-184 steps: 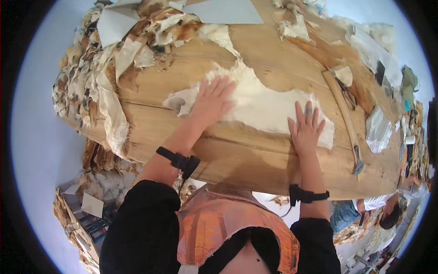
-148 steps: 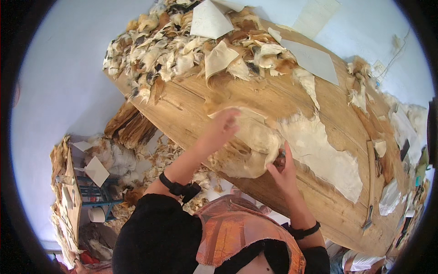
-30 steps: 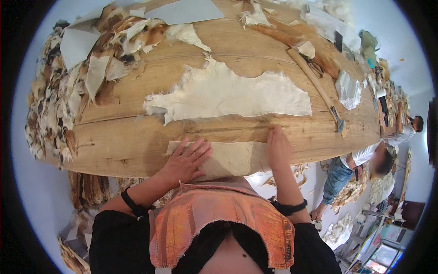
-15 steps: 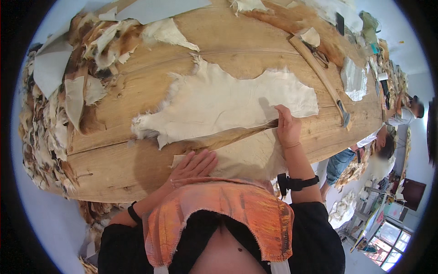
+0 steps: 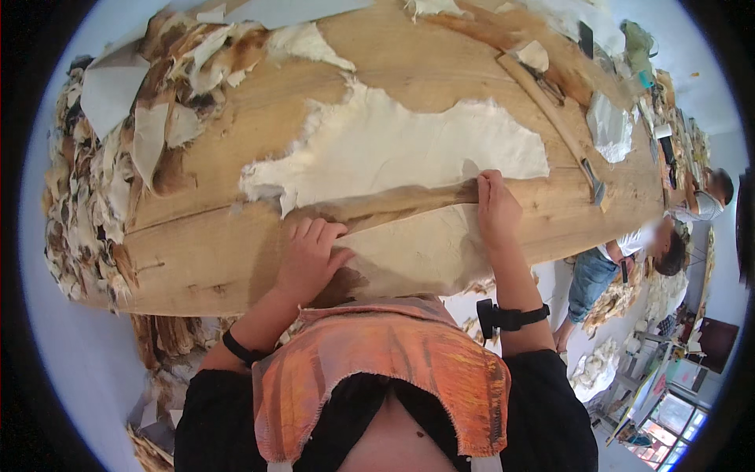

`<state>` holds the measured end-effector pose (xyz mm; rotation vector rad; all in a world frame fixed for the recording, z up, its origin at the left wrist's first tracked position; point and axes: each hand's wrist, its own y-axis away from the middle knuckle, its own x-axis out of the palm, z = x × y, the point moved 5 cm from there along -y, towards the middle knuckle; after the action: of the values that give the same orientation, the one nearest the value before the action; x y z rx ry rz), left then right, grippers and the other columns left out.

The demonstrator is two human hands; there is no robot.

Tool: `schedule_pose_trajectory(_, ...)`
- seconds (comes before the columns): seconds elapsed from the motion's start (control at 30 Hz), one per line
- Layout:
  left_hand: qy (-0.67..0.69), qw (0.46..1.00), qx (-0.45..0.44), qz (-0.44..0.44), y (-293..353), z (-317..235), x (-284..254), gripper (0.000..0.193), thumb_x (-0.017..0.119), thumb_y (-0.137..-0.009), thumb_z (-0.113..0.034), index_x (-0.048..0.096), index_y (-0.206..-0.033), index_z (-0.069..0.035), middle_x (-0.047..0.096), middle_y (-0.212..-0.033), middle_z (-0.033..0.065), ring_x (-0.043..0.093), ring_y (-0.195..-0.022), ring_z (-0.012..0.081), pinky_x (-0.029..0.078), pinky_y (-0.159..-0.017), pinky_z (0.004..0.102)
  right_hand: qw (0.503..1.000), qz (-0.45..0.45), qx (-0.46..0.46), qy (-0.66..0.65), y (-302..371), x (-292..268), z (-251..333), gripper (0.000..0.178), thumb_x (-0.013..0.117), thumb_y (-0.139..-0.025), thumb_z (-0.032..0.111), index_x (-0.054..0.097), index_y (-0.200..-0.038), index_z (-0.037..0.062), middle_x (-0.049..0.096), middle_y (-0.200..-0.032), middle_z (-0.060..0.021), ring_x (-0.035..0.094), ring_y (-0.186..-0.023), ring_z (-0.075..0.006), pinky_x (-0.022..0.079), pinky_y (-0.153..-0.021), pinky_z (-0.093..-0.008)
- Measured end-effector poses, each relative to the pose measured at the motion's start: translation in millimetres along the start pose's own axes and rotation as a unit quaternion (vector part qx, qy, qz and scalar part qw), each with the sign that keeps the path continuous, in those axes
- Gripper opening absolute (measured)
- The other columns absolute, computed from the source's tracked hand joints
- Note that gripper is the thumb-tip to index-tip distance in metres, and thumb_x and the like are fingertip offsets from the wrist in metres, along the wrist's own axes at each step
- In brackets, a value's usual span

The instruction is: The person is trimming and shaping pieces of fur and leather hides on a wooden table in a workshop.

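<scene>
On the wooden table [image 5: 197, 271], a cream pelt [image 5: 409, 149] lies skin side up, with ragged furry edges on its left. Nearer to me is a second, smaller pale pelt piece [image 5: 417, 248]. Its far edge is raised and shows a strip of brown fur [image 5: 401, 203]. My right hand [image 5: 499, 216] pinches this edge at its right end, between thumb and fingers. At the left end my left hand [image 5: 311, 256] is closed with bent fingers on the same edge. The near end of the piece runs up against my orange apron [image 5: 377, 326].
Pelt scraps [image 5: 86, 197] are heaped along the left. A long wooden-handled tool with a metal head [image 5: 596, 189] lies on the right, near a crumpled clear plastic sheet [image 5: 610, 130]. Brown fur [image 5: 487, 35] lies at the back. Two people [image 5: 598, 271] are beyond the table's right end.
My left hand has gone from lying flat to bent fingers gripping the near piece's edge. That edge has lifted, baring more brown fur. My right hand still pinches its end.
</scene>
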<state>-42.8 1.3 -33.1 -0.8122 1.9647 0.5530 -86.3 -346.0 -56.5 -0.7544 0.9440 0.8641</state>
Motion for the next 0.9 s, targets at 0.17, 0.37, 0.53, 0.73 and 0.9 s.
schedule_pose_trajectory(0.17, 0.125, 0.989, -0.039, 0.075, 30, 6, -6, 0.028, 0.07, -0.092, -0.032, 0.059, -0.097, -0.007, 0.066, -0.095, 0.0116, 0.065, -0.093, 0.0363, 0.05, -0.078, 0.0478, 0.999, 0.002, -0.024, 0.023, 44, -4, 3, 0.018, 0.053, -0.105, 0.032, 0.062, -0.107, 0.016, 0.071, -0.08, -0.0137, 0.069, -0.072, -0.0365, 0.052, -0.062, -0.0475)
schedule_pose_trajectory(0.37, 0.074, 0.995, 0.032, 0.062, 29, 8, -6, 0.031, 0.067, -0.094, -0.036, 0.057, -0.092, -0.006, 0.065, -0.088, 0.0151, 0.065, -0.084, 0.0385, 0.05, -0.067, 0.0473, 0.995, 0.044, -0.005, 0.09, 33, -10, 18, 0.021, 0.053, -0.105, 0.034, 0.061, -0.106, 0.0148, 0.07, -0.077, -0.0161, 0.068, -0.069, -0.0372, 0.051, -0.058, -0.0476)
schedule_pose_trajectory(0.53, 0.021, 0.995, 0.076, 0.058, 16, 15, -8, 0.032, 0.068, -0.093, -0.039, 0.058, -0.087, -0.009, 0.064, -0.078, 0.0127, 0.066, -0.077, 0.0366, 0.05, -0.064, 0.0465, 0.995, -0.035, 0.065, 0.062, 39, 2, 1, 0.023, 0.048, -0.107, 0.038, 0.061, -0.109, 0.0194, 0.07, -0.074, -0.0181, 0.068, -0.066, -0.0411, 0.052, -0.06, -0.0522)
schedule_pose_trajectory(0.73, -0.023, 0.998, 0.039, 0.044, -12, 28, -2, 0.033, 0.069, -0.092, -0.042, 0.057, -0.083, -0.012, 0.063, -0.072, 0.0105, 0.066, -0.07, 0.0343, 0.049, -0.058, 0.0448, 0.996, -0.081, -0.025, 0.041, -1, 6, -14, 0.012, 0.056, -0.104, 0.03, 0.061, -0.106, 0.0192, 0.067, -0.067, -0.0144, 0.067, -0.061, -0.0367, 0.051, -0.054, -0.0467)
schedule_pose_trajectory(0.9, 0.021, 0.994, 0.028, 0.104, -24, 35, -6, 0.034, 0.069, -0.092, -0.042, 0.056, -0.083, -0.011, 0.063, -0.071, 0.0109, 0.066, -0.069, 0.0335, 0.048, -0.056, 0.0447, 0.992, -0.07, -0.106, 0.022, -21, 4, -1, 0.007, 0.063, -0.099, 0.012, 0.064, -0.106, 0.0146, 0.068, -0.072, -0.0106, 0.067, -0.06, -0.0306, 0.05, -0.053, -0.0403)
